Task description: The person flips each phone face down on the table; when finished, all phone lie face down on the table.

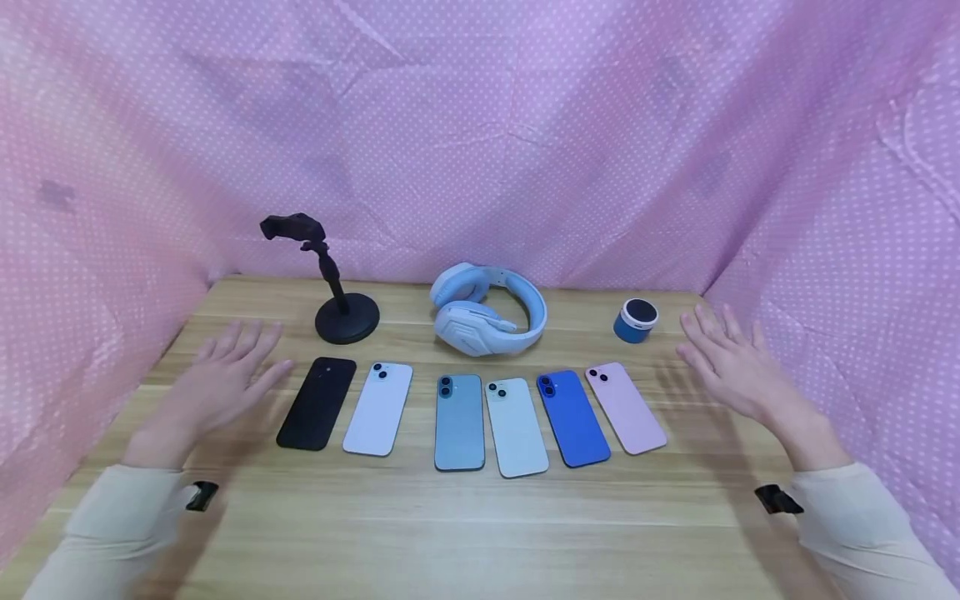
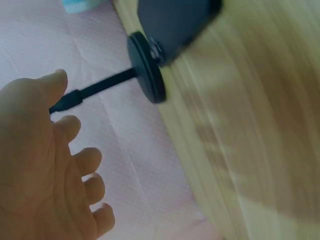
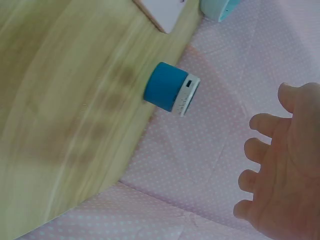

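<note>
My left hand [image 1: 217, 383] hovers above the table's left side with fingers spread, holding nothing. Closest to it is a black phone [image 1: 317, 403], with a white phone [image 1: 378, 408] beside that. My right hand [image 1: 731, 367], fingers also spread and empty, hovers at the right, near a small blue speaker [image 1: 632, 327] and a pink phone [image 1: 626, 408]. Between lie a grey-blue phone [image 1: 460, 423], a pale green phone [image 1: 517, 427] and a bright blue phone [image 1: 573, 418], all back up. In the left wrist view the black stand [image 2: 145, 67] appears beyond the fingers.
Behind the phones sit light blue headphones [image 1: 532, 321] with a microphone arm. The black phone stand [image 1: 347, 318] rises at the back left on a round base. Pink dotted cloth [image 1: 480, 150] hangs behind and along both sides of the wooden table [image 1: 480, 533].
</note>
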`<move>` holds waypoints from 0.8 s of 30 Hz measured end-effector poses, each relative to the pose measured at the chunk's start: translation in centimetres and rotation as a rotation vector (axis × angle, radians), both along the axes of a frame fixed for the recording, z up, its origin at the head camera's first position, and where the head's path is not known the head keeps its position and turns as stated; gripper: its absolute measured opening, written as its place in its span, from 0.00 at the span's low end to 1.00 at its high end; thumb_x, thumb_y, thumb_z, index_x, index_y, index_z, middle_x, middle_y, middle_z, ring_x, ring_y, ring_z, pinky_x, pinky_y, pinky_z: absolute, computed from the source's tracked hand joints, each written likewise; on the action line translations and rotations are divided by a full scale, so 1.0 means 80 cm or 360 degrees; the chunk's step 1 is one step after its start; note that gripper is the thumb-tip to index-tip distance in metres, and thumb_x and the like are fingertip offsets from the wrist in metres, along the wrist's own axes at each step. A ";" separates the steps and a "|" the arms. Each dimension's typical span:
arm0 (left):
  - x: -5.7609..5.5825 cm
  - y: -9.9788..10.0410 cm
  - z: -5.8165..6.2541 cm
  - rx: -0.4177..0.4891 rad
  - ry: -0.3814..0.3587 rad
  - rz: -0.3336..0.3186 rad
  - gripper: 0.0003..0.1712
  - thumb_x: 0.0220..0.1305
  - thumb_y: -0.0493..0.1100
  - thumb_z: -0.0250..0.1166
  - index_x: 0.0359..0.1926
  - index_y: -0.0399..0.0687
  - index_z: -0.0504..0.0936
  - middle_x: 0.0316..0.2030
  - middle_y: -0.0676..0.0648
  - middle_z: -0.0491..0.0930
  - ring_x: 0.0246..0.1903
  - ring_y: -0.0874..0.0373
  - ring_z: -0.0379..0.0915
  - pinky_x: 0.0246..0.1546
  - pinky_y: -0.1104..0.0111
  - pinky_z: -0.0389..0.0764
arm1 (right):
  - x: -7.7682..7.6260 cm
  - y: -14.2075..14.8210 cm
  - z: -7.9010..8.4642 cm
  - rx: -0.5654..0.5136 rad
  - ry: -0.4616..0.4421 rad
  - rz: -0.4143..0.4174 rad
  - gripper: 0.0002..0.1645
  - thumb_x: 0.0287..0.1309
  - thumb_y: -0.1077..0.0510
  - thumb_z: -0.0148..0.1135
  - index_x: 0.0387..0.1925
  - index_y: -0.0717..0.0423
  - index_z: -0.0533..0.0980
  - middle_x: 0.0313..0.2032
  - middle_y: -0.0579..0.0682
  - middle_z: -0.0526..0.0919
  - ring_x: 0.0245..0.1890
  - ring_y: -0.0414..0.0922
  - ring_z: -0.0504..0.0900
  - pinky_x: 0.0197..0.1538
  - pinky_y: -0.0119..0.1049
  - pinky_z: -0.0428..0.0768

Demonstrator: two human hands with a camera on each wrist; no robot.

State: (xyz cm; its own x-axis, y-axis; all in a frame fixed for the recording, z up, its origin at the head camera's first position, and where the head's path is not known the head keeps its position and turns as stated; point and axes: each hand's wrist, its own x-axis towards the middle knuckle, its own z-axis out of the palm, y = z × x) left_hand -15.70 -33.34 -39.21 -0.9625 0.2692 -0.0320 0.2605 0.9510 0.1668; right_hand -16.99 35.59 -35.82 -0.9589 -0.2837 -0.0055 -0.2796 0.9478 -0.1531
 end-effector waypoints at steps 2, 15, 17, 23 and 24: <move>-0.001 0.009 0.004 0.0035 -0.0015 -0.0009 0.43 0.80 0.63 0.42 0.81 0.43 0.42 0.77 0.28 0.42 0.75 0.29 0.26 0.71 0.33 0.31 | 0.001 -0.002 0.005 0.0005 0.0042 -0.0008 0.40 0.80 0.39 0.33 0.79 0.60 0.49 0.78 0.63 0.42 0.76 0.66 0.29 0.68 0.72 0.24; -0.004 0.107 0.022 0.0721 0.0030 -0.0216 0.47 0.74 0.57 0.60 0.82 0.60 0.43 0.79 0.43 0.50 0.35 0.55 0.82 0.38 0.59 0.85 | 0.025 -0.021 0.024 -0.0367 0.0344 -0.0117 0.47 0.74 0.41 0.54 0.82 0.45 0.42 0.65 0.66 0.73 0.28 0.56 0.84 0.47 0.71 0.74; -0.005 0.124 0.024 0.0797 0.0032 -0.0269 0.47 0.73 0.56 0.62 0.82 0.61 0.45 0.76 0.43 0.58 0.15 0.62 0.64 0.18 0.66 0.75 | 0.028 -0.024 0.024 -0.0448 0.0379 -0.0138 0.47 0.73 0.43 0.56 0.82 0.45 0.43 0.60 0.66 0.79 0.22 0.53 0.82 0.43 0.68 0.76; -0.011 0.178 0.026 0.1187 -0.0188 -0.0453 0.47 0.73 0.50 0.64 0.82 0.56 0.46 0.77 0.44 0.54 0.67 0.47 0.68 0.61 0.54 0.78 | 0.028 -0.031 0.018 -0.0627 0.0479 -0.0108 0.47 0.69 0.49 0.64 0.81 0.49 0.50 0.57 0.62 0.82 0.45 0.62 0.86 0.42 0.52 0.84; -0.013 0.188 0.026 0.1264 -0.0245 -0.0483 0.46 0.73 0.48 0.64 0.82 0.54 0.47 0.78 0.43 0.53 0.72 0.44 0.59 0.64 0.50 0.72 | 0.027 -0.032 0.015 -0.0648 0.0496 -0.0083 0.47 0.69 0.51 0.65 0.80 0.51 0.52 0.55 0.63 0.83 0.43 0.61 0.87 0.40 0.43 0.86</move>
